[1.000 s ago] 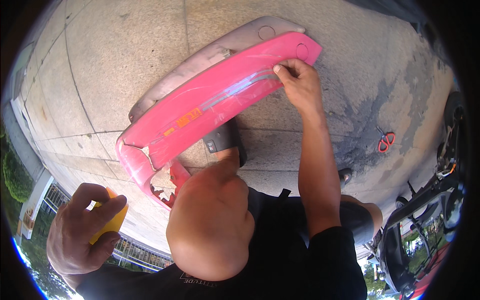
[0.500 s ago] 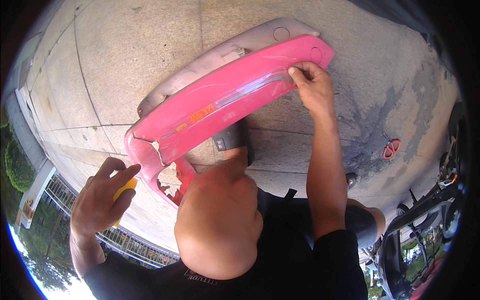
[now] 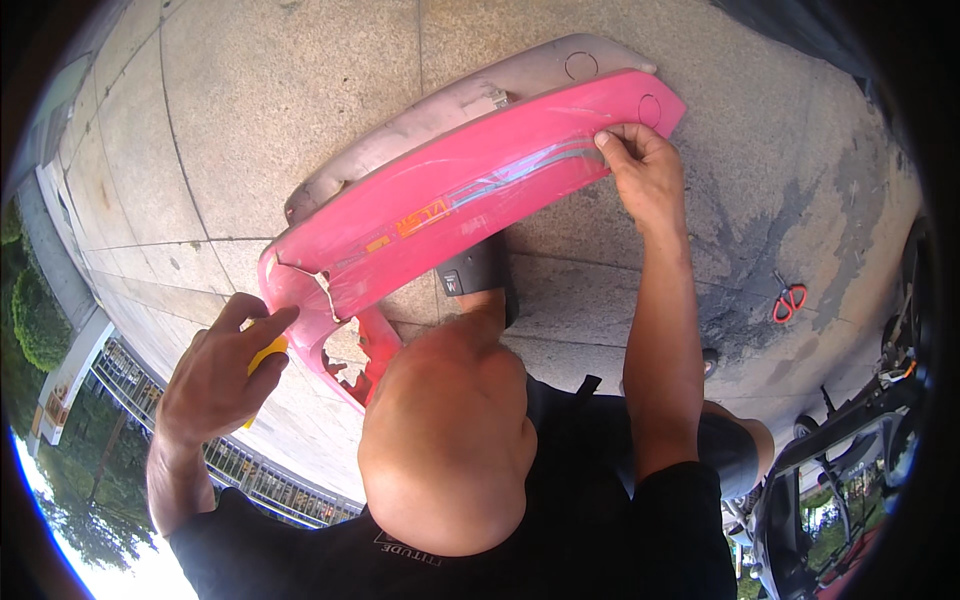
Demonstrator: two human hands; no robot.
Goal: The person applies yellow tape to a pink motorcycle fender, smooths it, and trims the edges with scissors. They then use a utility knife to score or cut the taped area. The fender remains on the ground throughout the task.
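Between eight and nine o'clock, gripping a yellow piece (image 3: pixel 267 354) in the left hand (image 3: pixel 218 375), best kept gentle near the crack (image 3: pixel 323 283). From nine to nearly two, pink panel (image 3: pixel 470 160); touching it with curled right hand (image 3: pixel 650 182), pinch unclear.

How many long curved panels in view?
2: the pink panel, with the right hand near its right end, and the greyish panel just beyond, partly hidden behind it. More could be hidden underneath.
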